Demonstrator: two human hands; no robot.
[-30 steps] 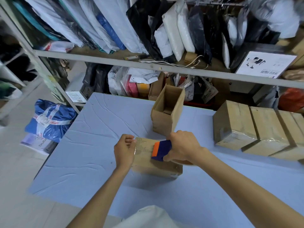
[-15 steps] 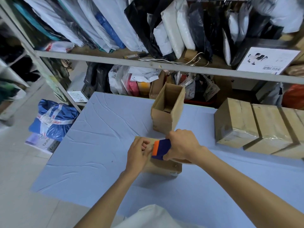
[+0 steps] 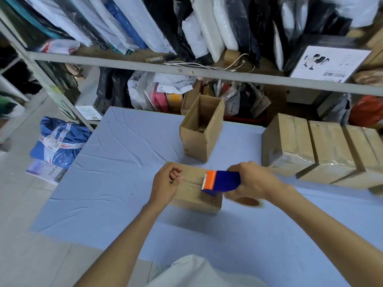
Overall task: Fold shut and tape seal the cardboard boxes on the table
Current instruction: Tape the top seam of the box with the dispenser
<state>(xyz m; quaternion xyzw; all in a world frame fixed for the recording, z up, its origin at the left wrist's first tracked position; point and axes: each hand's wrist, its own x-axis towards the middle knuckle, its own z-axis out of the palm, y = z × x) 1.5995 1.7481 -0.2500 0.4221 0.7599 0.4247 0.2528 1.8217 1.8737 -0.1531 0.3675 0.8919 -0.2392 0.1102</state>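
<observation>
The closed cardboard box lies on the blue-covered table, about mid-width and towards the person's side, under both hands. The left hand rests on the left end of its top with the fingers curled into the palm. Whether they pin a tape end there is impossible to tell, as clear tape hardly shows on the brown card. The right hand is wrapped round a blue tape dispenser, whose orange toothed end points left over the box's right half. The handle is buried in the grip. The tape roll beneath that hand is blurred and half covered, hanging past the box's right end.

Just behind, with a gap between, stands an open box with its flaps up. Something small lies at its bottom, too shadowed to name. To the right is a row of sealed boxes set side by side, and the last is cut off by the picture's edge.

Bare cloth spreads to the left of the box and on the near side. The table's left edge drops to the floor, where a blue bag lies. A grey shelf rail crosses above the far edge, crammed with packets.
</observation>
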